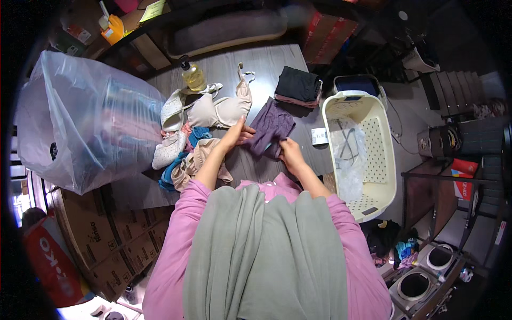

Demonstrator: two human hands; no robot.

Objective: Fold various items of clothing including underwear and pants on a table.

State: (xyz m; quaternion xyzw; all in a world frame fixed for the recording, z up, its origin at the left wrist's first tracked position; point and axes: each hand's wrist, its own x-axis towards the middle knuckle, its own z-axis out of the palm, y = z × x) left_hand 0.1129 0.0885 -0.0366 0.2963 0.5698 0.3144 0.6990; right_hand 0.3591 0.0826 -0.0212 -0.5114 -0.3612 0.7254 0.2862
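A dark purple cloth garment, partly folded, lies on the grey wood-grain table in front of me. My right hand pinches its near right edge. At the garment's left side, my left hand rests with its thumb apart and fingertips touching the fabric. Just beyond the left hand lies a beige bra, beside a white dotted bra. A heap of blue underwear and beige underwear sits under and left of my left forearm. Behind the purple garment is a stack of folded dark clothes.
A large clear plastic bag of folded textiles fills the table's left. A pump bottle of yellow liquid stands at the back. On the right are a white label and a cream laundry basket holding clear plastic. Cardboard boxes are stacked lower left.
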